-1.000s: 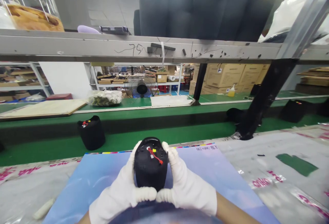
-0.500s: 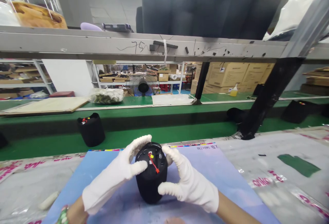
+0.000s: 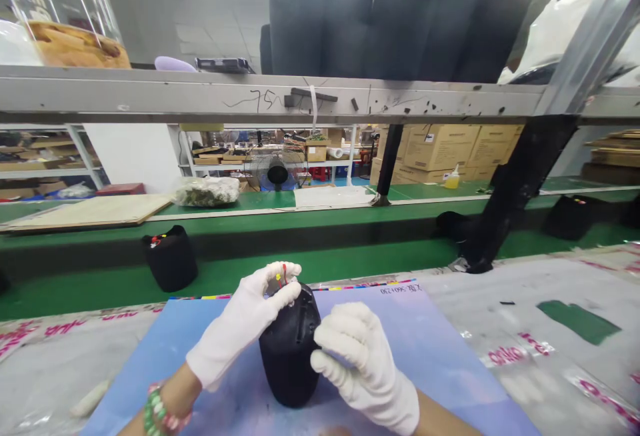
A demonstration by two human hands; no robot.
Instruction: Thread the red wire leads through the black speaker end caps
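A black cylindrical housing (image 3: 289,356) stands tilted on a blue printed sheet (image 3: 150,373), its top leaning toward my left hand. My left hand (image 3: 245,319), in a white glove, is shut over the top of the housing, and a red wire (image 3: 284,275) and a small yellow tag (image 3: 278,277) show at the fingers. My right hand (image 3: 363,369), also gloved, has curled fingers against the housing's right side. A beaded bracelet (image 3: 155,413) circles my left wrist. The housing's top is mostly hidden.
Behind the sheet runs a green bench (image 3: 300,269) holding another black cylinder (image 3: 170,259) with red and yellow marks. Grey film with pink print (image 3: 520,356) covers the work surface on both sides. A metal shelf rail (image 3: 260,99) crosses above.
My left hand has moved from the housing's side up over its top, covering the wire and tag. The housing now leans more, and my right hand has curled closer.
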